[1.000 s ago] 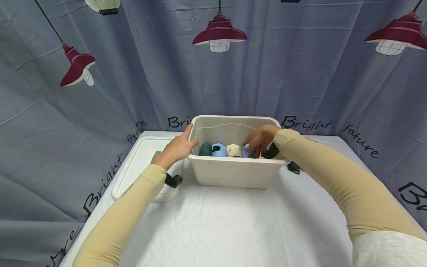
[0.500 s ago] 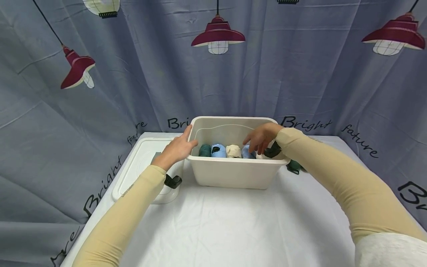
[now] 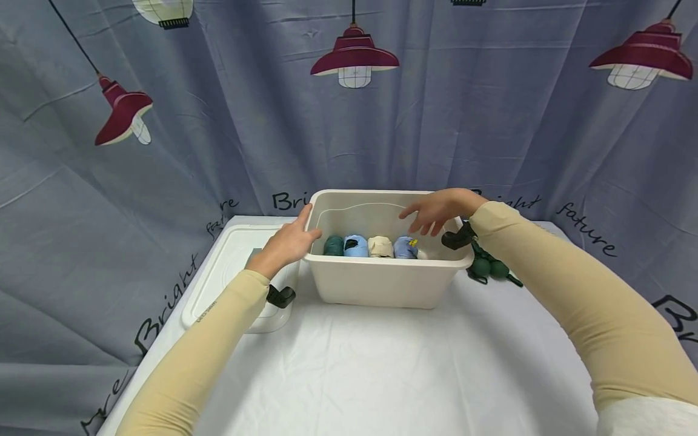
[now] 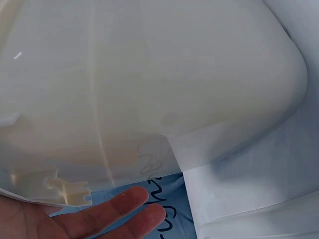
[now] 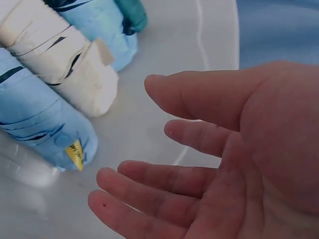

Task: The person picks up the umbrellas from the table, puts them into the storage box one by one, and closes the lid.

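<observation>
1. A white plastic bin (image 3: 376, 284) is set on the bench (image 3: 360, 369), which is covered by a white cloth.
2. Four rolled bundles are lined up inside it, side by side: from left to right, a dark green roll (image 3: 334, 246), a light blue roll (image 3: 356, 247), a cream roll (image 3: 380, 247) and a blue roll (image 3: 403, 248) marked by a small yellow tag at its end.
3. A pale, shiny patch is seen next to the tagged roll; what it is cannot be told.
4. The left hand (image 3: 286, 248) is rested at the bin's left rim, the thumb laid across the edge and the fingers extended along the outside.
5. The right hand (image 3: 438, 209) is held over the bin's right part, above the tagged roll and apart from it; its fingers are loosely spread and nothing is gripped.
6. A white lid (image 3: 218, 290) is laid flat on the bench, left of the bin, partly covered by the left arm.
7. Dark green rounded items (image 3: 489, 269) with straps are placed just right of the bin.
</observation>
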A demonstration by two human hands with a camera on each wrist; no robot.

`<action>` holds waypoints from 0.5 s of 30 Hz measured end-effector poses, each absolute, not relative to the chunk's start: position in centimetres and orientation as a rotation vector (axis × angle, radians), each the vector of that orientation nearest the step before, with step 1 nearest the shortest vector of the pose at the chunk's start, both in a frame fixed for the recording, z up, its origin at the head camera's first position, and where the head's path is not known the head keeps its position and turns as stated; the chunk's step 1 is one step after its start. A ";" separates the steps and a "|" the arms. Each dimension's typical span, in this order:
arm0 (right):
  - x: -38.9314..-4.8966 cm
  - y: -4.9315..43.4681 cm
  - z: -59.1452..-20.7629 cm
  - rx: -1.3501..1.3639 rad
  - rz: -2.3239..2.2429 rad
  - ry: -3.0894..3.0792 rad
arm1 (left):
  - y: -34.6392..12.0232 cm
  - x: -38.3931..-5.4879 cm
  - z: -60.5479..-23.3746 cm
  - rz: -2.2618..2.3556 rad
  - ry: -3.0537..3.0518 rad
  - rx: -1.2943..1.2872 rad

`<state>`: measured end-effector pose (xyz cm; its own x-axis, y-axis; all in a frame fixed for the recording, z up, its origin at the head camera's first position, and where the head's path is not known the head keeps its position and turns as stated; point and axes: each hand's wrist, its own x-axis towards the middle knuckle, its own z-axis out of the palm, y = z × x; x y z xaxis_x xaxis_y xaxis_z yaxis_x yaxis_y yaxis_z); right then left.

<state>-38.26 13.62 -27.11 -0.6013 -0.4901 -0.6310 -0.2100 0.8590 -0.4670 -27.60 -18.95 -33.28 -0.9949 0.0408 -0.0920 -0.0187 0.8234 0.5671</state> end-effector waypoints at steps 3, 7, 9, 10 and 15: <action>-37.9 14.0 -26.5 -0.531 -0.443 2.259 | -19.0 -27.5 -33.3 0.899 2.906 0.017; -37.4 14.6 -25.8 -0.582 -0.450 2.309 | -19.0 -27.5 -33.3 0.879 2.925 0.035; -37.3 14.9 -25.3 -0.603 -0.467 2.331 | -19.1 -27.5 -33.3 0.875 2.928 0.044; -37.2 15.1 -25.1 -0.613 -0.473 2.343 | -19.0 -27.5 -33.3 0.875 2.929 0.045; -36.9 16.1 -24.2 -0.616 -0.521 2.406 | -19.0 -27.5 -33.2 0.884 2.918 0.037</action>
<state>-36.91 16.13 -24.15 -0.7156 -0.5361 -0.4479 -0.3029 0.8159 -0.4926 -27.46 -19.00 -33.18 -0.9954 0.0500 -0.0814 -0.0036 0.8318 0.5551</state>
